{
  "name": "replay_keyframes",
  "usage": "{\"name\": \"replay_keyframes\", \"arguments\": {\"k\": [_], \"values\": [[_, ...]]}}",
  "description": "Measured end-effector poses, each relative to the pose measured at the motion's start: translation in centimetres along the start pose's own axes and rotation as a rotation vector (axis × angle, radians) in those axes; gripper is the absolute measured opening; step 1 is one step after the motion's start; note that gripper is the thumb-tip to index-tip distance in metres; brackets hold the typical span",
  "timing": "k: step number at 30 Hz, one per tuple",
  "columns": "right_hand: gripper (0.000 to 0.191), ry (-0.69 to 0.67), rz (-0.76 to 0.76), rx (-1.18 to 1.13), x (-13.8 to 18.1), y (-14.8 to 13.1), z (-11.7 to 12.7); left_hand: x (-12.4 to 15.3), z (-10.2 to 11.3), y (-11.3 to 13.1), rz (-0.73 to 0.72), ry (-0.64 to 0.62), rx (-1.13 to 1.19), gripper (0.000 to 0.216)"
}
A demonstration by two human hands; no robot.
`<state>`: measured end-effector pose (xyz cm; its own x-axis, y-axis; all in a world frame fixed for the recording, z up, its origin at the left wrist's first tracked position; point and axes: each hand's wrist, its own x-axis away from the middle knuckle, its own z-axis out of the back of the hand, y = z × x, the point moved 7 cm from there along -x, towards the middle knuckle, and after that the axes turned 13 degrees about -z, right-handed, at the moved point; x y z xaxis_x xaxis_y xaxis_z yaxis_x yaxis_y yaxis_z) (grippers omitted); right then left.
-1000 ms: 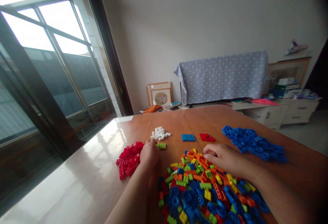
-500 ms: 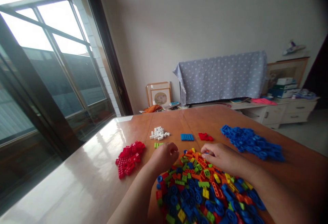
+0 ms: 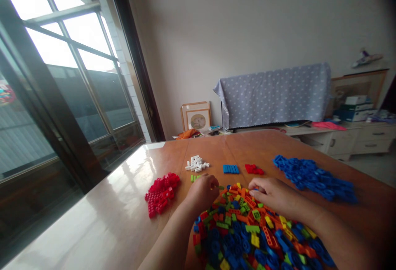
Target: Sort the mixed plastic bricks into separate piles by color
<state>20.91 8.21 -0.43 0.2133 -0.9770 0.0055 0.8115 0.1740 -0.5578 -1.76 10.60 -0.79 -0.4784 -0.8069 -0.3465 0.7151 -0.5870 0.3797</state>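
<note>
A mixed heap of toy building bricks (image 3: pixel 238 224) in orange, green, blue, yellow and red spreads on the table in front of me. My left hand (image 3: pixel 204 189) is closed at the heap's far left edge, with a small green brick (image 3: pixel 221 187) at its fingertips. Across from it, my right hand (image 3: pixel 267 191) pinches at the far edge of the heap, and a bit of blue brick (image 3: pixel 256 189) shows between thumb and fingers. Just beyond my left hand lie several green bricks (image 3: pixel 194 178), side by side and partly hidden.
Sorted groups lie around the heap: red bricks (image 3: pixel 161 193) at left, white pieces (image 3: pixel 197 163), a row of blue bricks (image 3: pixel 231 169) and a few red pieces (image 3: pixel 254 169) beyond, and a blue pile (image 3: pixel 314 177) at right. The wooden table (image 3: pixel 108 216) has a glossy top.
The view has shifted slightly, so everything sits a little further right. A green brick now shows at my left fingertips. My right hand stays at the heap's far edge.
</note>
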Motion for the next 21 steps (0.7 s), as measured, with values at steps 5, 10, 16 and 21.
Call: {"name": "replay_keyframes", "arguments": {"k": [5,10,16,21], "values": [[0.024,0.014,0.011,0.002,0.1,0.1,0.0,1.0,2.5,-5.6,0.25,0.222,-0.14,0.006],[0.022,0.013,-0.008,-0.012,0.0,0.2,0.1,1.6,2.3,-8.3,0.377,0.216,-0.208,0.006],[0.022,0.022,-0.019,-0.003,0.0,0.1,0.3,1.2,1.4,-7.3,0.368,0.15,-0.262,0.009],[0.022,0.011,-0.025,-0.001,0.2,-0.3,0.5,0.9,1.3,-6.4,0.311,0.129,-0.28,0.011]]}}
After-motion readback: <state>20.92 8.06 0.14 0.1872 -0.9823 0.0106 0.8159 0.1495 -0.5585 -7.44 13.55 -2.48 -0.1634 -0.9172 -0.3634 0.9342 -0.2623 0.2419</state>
